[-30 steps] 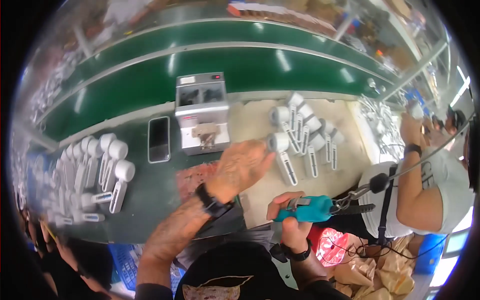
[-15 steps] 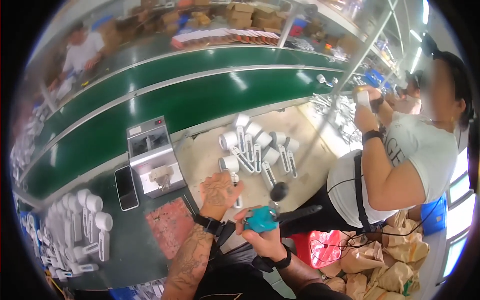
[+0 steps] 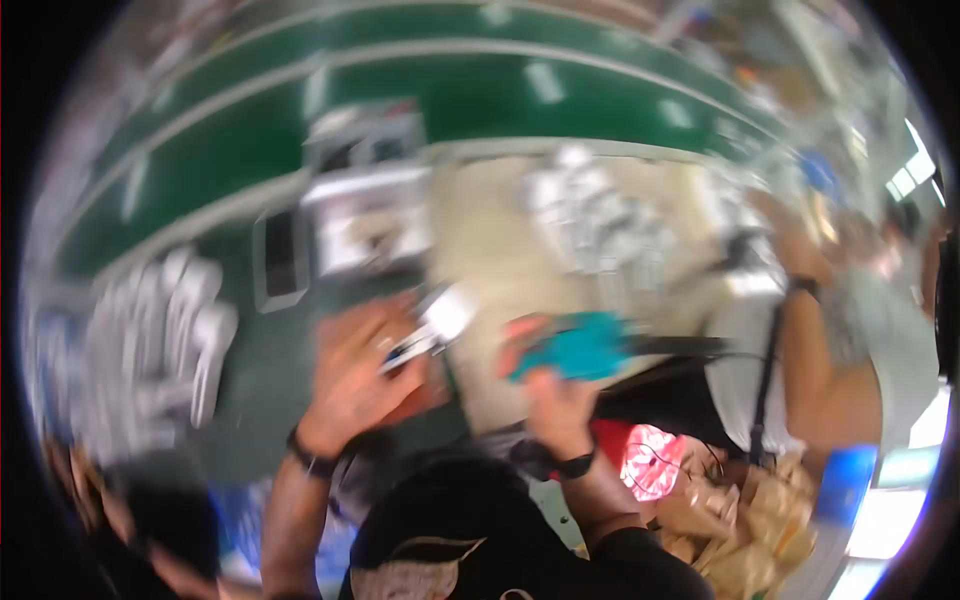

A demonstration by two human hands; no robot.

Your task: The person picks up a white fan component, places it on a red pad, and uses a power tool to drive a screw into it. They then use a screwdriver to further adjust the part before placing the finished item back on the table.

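Note:
My left hand (image 3: 350,375) is over the reddish pad (image 3: 412,405). Its fingers are closed on the handle of a white scoop (image 3: 447,315), whose round cup points away from me. A dark slot runs along that handle. To the right, my right hand (image 3: 558,400) grips a teal hand tool (image 3: 580,346) with a long black part reaching right; blur hides its exact kind. Beyond it, similar white scoops (image 3: 600,215) lie in a pile on the beige board (image 3: 490,225).
A grey-white boxy machine (image 3: 368,195) stands beyond the pad, beside a phone (image 3: 282,258). More white scoops (image 3: 160,345) are grouped at left. A green conveyor (image 3: 450,95) runs behind. A co-worker (image 3: 840,340) is at right, above paper bags (image 3: 740,505). Another person's arm (image 3: 110,510) shows lower left.
My left hand has come back from the pile's near edge to the pad, now with a scoop. The teal tool remains in my right hand. The whole view has shifted and blurred.

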